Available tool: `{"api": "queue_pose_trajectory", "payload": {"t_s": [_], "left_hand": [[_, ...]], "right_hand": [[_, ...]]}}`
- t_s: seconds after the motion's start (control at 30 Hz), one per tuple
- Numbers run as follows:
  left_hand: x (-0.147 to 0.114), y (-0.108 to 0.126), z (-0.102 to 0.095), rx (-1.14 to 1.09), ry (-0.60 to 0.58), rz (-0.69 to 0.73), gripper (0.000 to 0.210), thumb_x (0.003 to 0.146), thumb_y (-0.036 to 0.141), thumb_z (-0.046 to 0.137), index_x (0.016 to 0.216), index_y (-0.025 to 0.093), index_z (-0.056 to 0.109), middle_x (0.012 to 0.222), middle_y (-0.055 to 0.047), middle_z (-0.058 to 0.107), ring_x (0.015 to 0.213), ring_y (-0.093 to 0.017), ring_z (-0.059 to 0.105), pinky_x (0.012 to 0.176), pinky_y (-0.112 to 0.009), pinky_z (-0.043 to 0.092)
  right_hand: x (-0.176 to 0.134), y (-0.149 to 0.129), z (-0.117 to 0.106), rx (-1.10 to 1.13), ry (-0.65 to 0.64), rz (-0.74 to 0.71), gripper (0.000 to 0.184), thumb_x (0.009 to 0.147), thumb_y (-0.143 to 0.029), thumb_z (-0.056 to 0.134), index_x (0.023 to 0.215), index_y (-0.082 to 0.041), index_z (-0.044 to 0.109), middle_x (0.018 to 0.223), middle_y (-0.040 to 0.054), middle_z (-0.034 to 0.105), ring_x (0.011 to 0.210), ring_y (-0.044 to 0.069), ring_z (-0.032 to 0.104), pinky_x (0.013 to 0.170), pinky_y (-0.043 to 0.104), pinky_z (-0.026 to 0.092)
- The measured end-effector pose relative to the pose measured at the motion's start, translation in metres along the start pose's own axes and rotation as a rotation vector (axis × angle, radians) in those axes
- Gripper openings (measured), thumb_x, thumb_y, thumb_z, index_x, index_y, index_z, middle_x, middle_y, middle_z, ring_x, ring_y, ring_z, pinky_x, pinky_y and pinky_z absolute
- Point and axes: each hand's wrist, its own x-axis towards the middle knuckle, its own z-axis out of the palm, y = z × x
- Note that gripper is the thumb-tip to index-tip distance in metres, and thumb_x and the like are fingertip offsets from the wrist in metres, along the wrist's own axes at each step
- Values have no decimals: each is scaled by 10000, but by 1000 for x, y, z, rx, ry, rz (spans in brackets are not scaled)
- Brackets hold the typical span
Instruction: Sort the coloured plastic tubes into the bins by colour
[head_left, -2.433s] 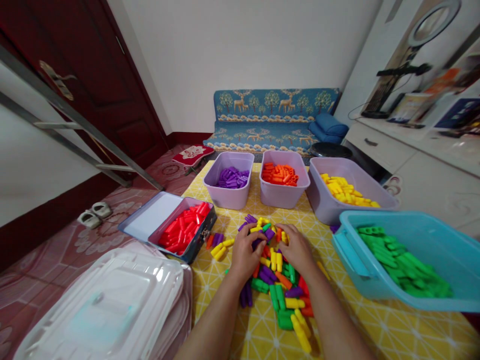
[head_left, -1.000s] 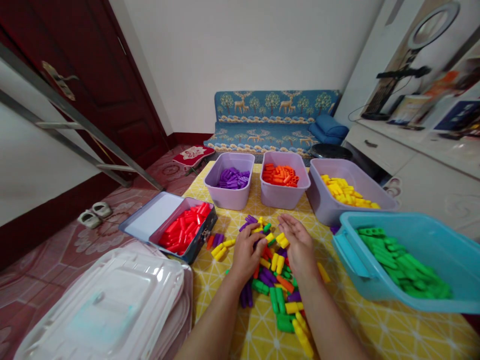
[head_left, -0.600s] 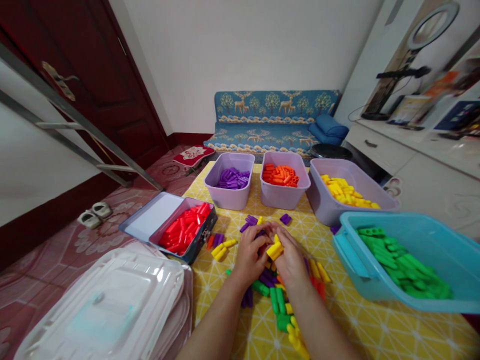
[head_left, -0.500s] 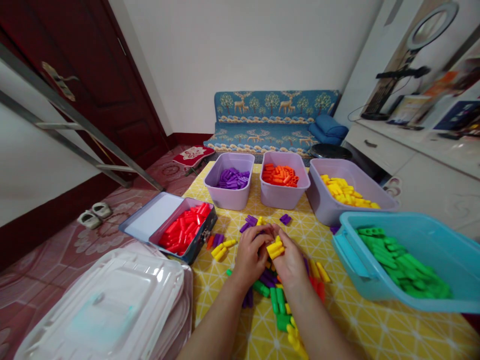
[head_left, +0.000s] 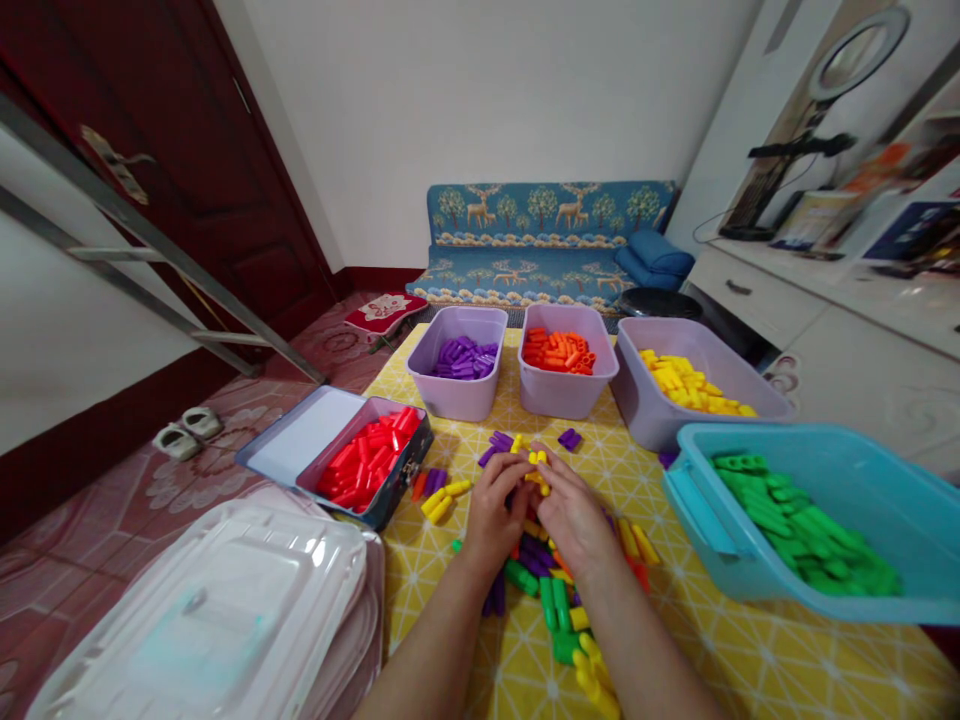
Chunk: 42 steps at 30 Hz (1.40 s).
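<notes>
Several yellow plastic building pieces (head_left: pixel 538 468) sit between the fingertips of my two hands, above the middle of the table. My right hand (head_left: pixel 568 510) is closed on them from the right. From the left, the curled fingers of my left hand (head_left: pixel 495 500) meet the same pieces; its fingertips are partly hidden. Under and around my hands lies a mixed pile of purple pieces (head_left: pixel 534 553), green pieces (head_left: pixel 555 603) and yellow ones. More loose yellow pieces (head_left: pixel 445 500) lie left of my left hand, and a purple piece (head_left: pixel 570 439) lies beyond my hands.
Beyond the pile stand lilac bins with purple (head_left: pixel 457 402), orange (head_left: pixel 564 400) and yellow pieces (head_left: pixel 645 420). A blue bin (head_left: pixel 697 530) of green pieces is right. On the left are an open tin (head_left: pixel 397 500) of red pieces and stacked white lids (head_left: pixel 247 600).
My hands have turned the yellow pieces, which were in my right palm and now stand between the fingertips of both hands. My right hand's fingers have closed further around them.
</notes>
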Motion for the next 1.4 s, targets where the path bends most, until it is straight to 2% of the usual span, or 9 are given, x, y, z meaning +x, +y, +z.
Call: {"api": "queue_pose_trajectory", "payload": {"t_s": [0.17, 0.33, 0.53, 0.67, 0.8, 0.9, 1.0, 1.17, 1.4], "left_hand": [[-1, -2, -1, 12, 14, -15, 227, 882, 152, 521, 1049, 227, 654, 1042, -69, 624, 1004, -177, 597, 878, -334, 509], [1, -2, -4, 179, 53, -47, 267, 886, 159, 503, 1092, 259, 641, 1144, -71, 614, 1119, -210, 548, 977, -410, 443], [-2, -11, -3, 379, -166, -93, 513, 776, 255, 653, 1274, 251, 530, 1403, -110, 445, 1306, -309, 387, 1071, -527, 327], [-2, -13, -1, 415, -218, -120, 467, 761, 282, 657, 1219, 266, 572, 1313, -98, 518, 1230, -311, 447, 1049, -526, 346], [-1, -12, -2, 401, -184, -143, 406, 751, 292, 660, 1152, 264, 610, 1205, -92, 562, 1132, -294, 504, 979, -495, 403], [-1, -12, -2, 389, -171, -151, 367, 760, 289, 654, 1125, 261, 620, 1138, -83, 585, 1065, -272, 534, 928, -459, 428], [0, -12, -2, 382, -151, -162, 273, 773, 289, 650, 1043, 245, 651, 1050, -72, 622, 990, -247, 565, 882, -419, 440], [2, -8, -2, 431, -121, -211, 153, 763, 352, 672, 832, 216, 689, 897, -56, 671, 906, -236, 593, 827, -391, 426], [4, 2, -3, 495, -168, -241, 146, 728, 361, 698, 708, 216, 690, 771, -48, 697, 851, -251, 598, 763, -377, 388]], "right_hand": [[-4, -5, -2, -105, -12, -35, 425, 636, -236, 731, 1049, -233, 631, 1078, 33, 683, 1068, 208, 622, 939, 330, 495], [-2, -24, -13, -203, 29, -60, 398, 681, -290, 734, 1058, -222, 631, 1074, 51, 681, 881, 183, 676, 694, 269, 566], [-11, -46, -20, -526, -239, 95, 378, 742, -364, 715, 1071, -188, 662, 933, 61, 714, 653, 137, 664, 452, 176, 480], [-1, -66, -27, -427, -112, -16, 305, 709, -299, 756, 975, -164, 691, 886, 58, 723, 689, 141, 666, 534, 202, 520], [21, -105, -31, 134, 142, -434, 181, 870, -354, 545, 924, -221, 655, 990, 45, 704, 982, 173, 663, 801, 344, 567], [31, -122, -30, 286, 108, -491, 470, 963, -455, 251, 964, -187, 637, 1115, 114, 669, 1151, 189, 593, 937, 425, 509], [35, -109, -28, 249, 99, -419, 532, 944, -526, 243, 965, -173, 640, 1192, 135, 640, 1175, 199, 578, 981, 415, 474], [49, -54, -20, -308, 101, -324, 333, 785, -478, 603, 993, -223, 655, 1119, 82, 684, 1080, 240, 616, 949, 452, 460], [75, -15, 4, -1403, -322, -443, 305, 741, -93, 566, 962, -218, 735, 1145, 84, 677, 1121, 238, 578, 1007, 403, 398]]}}
